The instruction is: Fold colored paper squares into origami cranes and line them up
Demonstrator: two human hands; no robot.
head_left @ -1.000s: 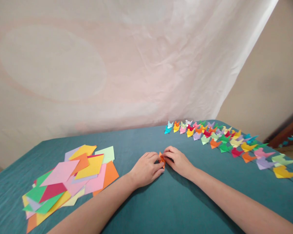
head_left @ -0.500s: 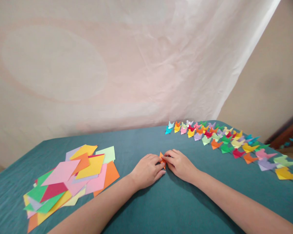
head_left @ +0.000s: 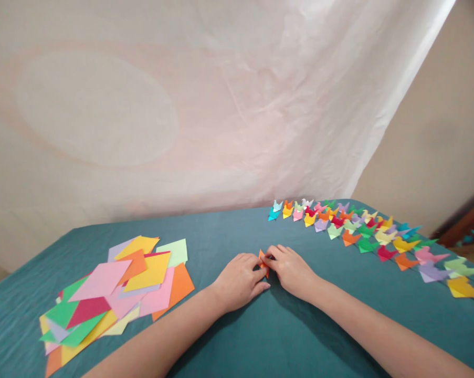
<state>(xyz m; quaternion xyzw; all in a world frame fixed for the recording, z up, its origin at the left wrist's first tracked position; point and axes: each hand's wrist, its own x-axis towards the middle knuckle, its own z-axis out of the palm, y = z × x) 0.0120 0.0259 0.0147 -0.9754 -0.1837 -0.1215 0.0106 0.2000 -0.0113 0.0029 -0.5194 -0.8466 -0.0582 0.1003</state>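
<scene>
Near the middle of the table, a small folded piece of orange paper [head_left: 262, 257] sits between my two hands, largely covered by fingers. My left hand [head_left: 239, 281] has its fingers closed on the paper's left side, with the thumb lying lower down near the cloth. On the other side, my right hand [head_left: 290, 268] pinches the paper with thumb and fingertips. The paper's pointed top sticks up between the fingertips; the exact shape of its folds is hidden.
Loose sheets of coloured paper [head_left: 103, 281] overlap in a pile on the left. Several rows of folded paper birds [head_left: 350, 237] stand at the right and back right. A teal cloth [head_left: 217, 231] covers the table, and a pale curtain [head_left: 205, 115] hangs behind it.
My right fingers have curled in closer on the orange paper, while my left hand stays on it. The whole view has shifted slightly.
</scene>
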